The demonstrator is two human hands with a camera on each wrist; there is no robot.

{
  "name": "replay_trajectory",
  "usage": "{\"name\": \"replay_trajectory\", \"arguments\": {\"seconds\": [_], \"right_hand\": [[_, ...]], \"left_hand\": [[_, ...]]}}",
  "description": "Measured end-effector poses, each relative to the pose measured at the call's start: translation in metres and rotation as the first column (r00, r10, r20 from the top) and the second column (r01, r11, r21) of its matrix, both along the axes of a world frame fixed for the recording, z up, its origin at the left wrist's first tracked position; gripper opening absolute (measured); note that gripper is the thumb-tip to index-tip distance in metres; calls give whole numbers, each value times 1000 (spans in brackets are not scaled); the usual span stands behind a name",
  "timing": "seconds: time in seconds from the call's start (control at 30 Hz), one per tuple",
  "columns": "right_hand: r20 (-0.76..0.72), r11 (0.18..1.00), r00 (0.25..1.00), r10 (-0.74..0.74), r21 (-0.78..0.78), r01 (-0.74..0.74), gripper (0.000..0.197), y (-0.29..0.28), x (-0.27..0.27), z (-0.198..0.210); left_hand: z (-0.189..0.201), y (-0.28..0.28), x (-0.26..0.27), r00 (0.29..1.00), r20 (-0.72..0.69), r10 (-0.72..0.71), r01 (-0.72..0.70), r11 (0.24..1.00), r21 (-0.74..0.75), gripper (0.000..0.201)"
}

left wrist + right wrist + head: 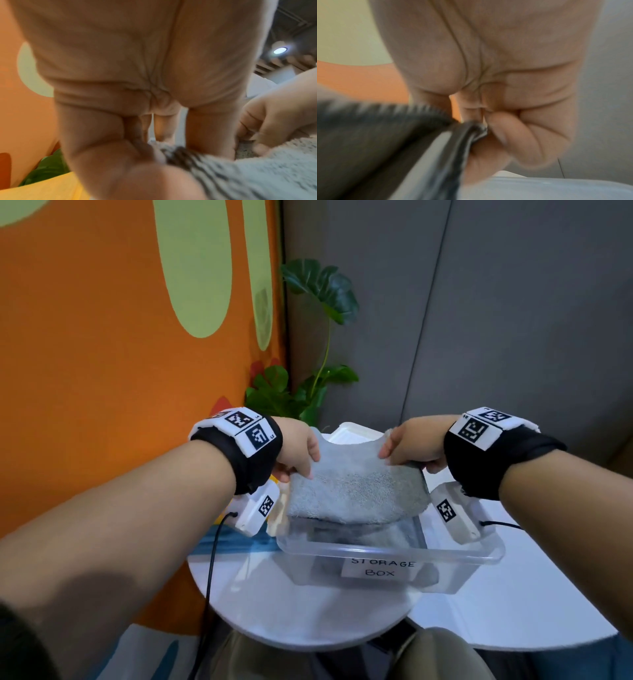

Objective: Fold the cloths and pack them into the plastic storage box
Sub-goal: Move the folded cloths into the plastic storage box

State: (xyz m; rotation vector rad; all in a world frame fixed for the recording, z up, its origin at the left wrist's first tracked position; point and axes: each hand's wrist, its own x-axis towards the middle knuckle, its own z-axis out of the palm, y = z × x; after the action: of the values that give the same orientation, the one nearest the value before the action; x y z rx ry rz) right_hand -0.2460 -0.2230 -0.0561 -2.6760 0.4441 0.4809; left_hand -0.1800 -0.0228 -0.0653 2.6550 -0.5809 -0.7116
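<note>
Folded grey cloth (pixel 356 491), pinched by left hand (pixel 297 447) and right hand (pixel 416 444), held above storage box (pixel 387 553); one cloth already packed.

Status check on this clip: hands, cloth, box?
Both hands, left and right, pinch the folded grey cloth by its ends. Cloth held above the open storage box. Another cloth already inside. Nothing in the way.

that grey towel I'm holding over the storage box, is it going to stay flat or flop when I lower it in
Probably flop. The grey towel already sags in the middle between your left hand and right hand, so it looks soft, not stiff. Its fuzzy pile suggests it will grip rather than slide. It seems light, since pinches at two edges carry it above the storage box.
</note>
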Motion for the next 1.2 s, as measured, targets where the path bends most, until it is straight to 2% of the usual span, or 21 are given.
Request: {"name": "replay_trajectory", "arguments": {"seconds": [0.13,0.2,0.3,0.43,0.53,0.6,0.7,0.83,0.93,1.0,1.2], "right_hand": [[-183,999,982,38,40,-31,44,-5,-15,-2],[-232,998,970,66,4,-67,50,-4,-19,-4],[-293,988,950,112,-68,-137,44,-1,-23,-11],[-344,984,931,121,-81,-157,28,1,-17,-24],[-351,976,929,120,-129,-175,38,0,-10,-31],[-401,965,904,147,-142,-220,37,0,-9,-34],[-479,963,869,127,-150,-224,46,1,-10,-37],[-485,897,868,105,-330,-293,74,8,-10,-34],[-440,840,879,183,-394,-372,72,13,-9,-28],[-412,824,879,239,-393,-408,71,18,-5,-28],[-381,718,810,446,-388,-578,62,44,11,-46]], "left_hand": [[-6,-14,-7,996,-76,-43,50,994,94,57],[-11,-22,-10,992,-100,-76,91,985,147,64],[-17,-33,-15,986,-97,-138,157,961,226,66],[-23,-43,-20,971,-37,-236,232,898,373,63],[-25,-46,-22,959,-6,-285,258,859,442,63],[-25,-46,-23,949,-21,-315,286,831,476,61],[-22,-46,-21,955,-78,-287,291,848,443,73],[-7,-39,-14,952,41,-305,258,865,431,78],[2,-28,-5,904,220,-365,212,833,511,70],[2,-19,0,880,287,-379,167,811,561,70],[-10,-10,8,927,213,-308,126,792,598,63]]}}
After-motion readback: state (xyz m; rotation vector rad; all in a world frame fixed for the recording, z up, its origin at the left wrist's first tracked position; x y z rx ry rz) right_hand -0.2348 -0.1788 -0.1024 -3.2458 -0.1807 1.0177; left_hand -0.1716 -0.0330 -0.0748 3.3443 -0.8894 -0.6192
